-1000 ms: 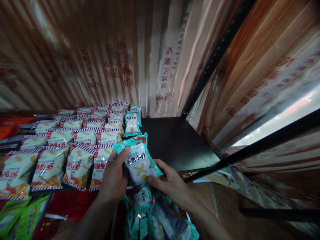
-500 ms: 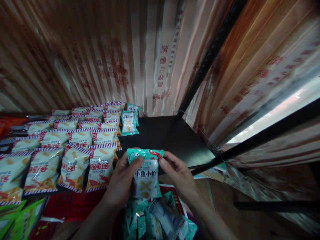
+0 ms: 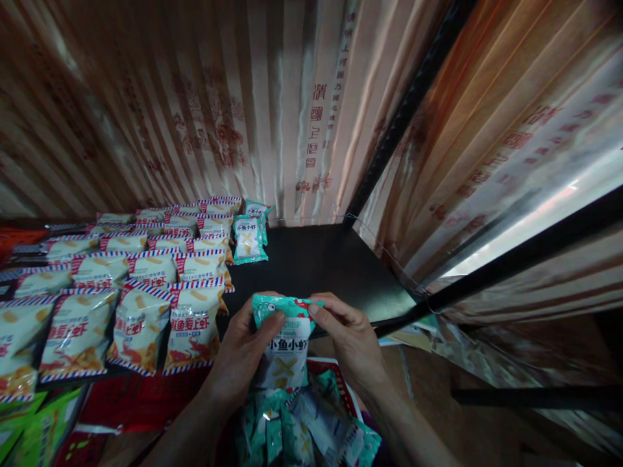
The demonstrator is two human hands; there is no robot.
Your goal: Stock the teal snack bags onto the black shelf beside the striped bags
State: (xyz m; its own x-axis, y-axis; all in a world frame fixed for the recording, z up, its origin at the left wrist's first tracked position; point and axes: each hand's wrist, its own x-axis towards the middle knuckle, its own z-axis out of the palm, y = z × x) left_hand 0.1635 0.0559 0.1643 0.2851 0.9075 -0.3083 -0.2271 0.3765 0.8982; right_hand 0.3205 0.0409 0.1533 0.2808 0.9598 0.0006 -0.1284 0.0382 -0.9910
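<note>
I have both hands closed on one teal snack packet [image 3: 287,344], held upright just above the near edge of the black shelf [image 3: 331,272]. My left hand [image 3: 243,353] wraps the packet's left side with the thumb pressed across its upper front; my right hand [image 3: 353,344] pinches the top seal from the right, fingers curled over the crimped edge.

The packet looks light and puffed, a thin glossy film around air and brittle crisps, so I judge it will crush if squeezed in the middle and may slide under smooth fingertips. The flat crimped seals at top and bottom look like the safest places to grip; the belly I would only cradle.

Directly below my hands, a heap of the same teal packets [image 3: 302,434] fills a container whose edge I can barely make out. To the left, rows of red-and-white striped snack bags [image 3: 192,324] lie overlapping on the shelf, the nearest touching distance from my left knuckles. At the far end of those rows two more teal packets [image 3: 248,239] stand against the striped bags, near the back.

Right of them the shelf surface is bare and dark as far as the black upright post [image 3: 403,110] at the far right corner, so there is room there. A black crossbar [image 3: 511,266] runs along the shelf's right edge. Pleated printed curtain [image 3: 219,110] closes the back and the right side, close behind the post.
</note>
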